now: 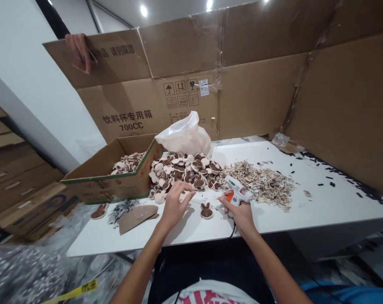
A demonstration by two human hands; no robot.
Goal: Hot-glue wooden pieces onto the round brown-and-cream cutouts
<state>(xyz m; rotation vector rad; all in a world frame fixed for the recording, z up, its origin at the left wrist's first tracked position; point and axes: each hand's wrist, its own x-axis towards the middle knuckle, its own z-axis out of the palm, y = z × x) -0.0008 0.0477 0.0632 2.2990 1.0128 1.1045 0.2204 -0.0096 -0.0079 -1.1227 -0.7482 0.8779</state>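
My right hand (pixel 240 215) is wrapped round a white hot glue gun (pixel 238 190) with an orange trigger, its cord hanging over the table edge. My left hand (pixel 177 202) hovers over the table with fingers curved and thumb apart; I see no object in it. A faint thin strand seems to run between the hands. On the white table between them lies one brown-and-cream rabbit-head plush piece (pixel 206 211), face up, touched by neither hand. Just beyond my left hand rises a heap of similar rabbit pieces (pixel 178 169).
A heap of thin beige strips (pixel 267 181) spreads at right, small black pieces (pixel 332 184) beyond it. An open carton (pixel 109 185) of rabbit pieces stands left, near a cardboard scrap (pixel 137 217) and dark bits (pixel 123 210). A plastic bag (pixel 188 135) sits behind. Another person's hand (pixel 80 52) grips the cardboard wall (pixel 251 93).
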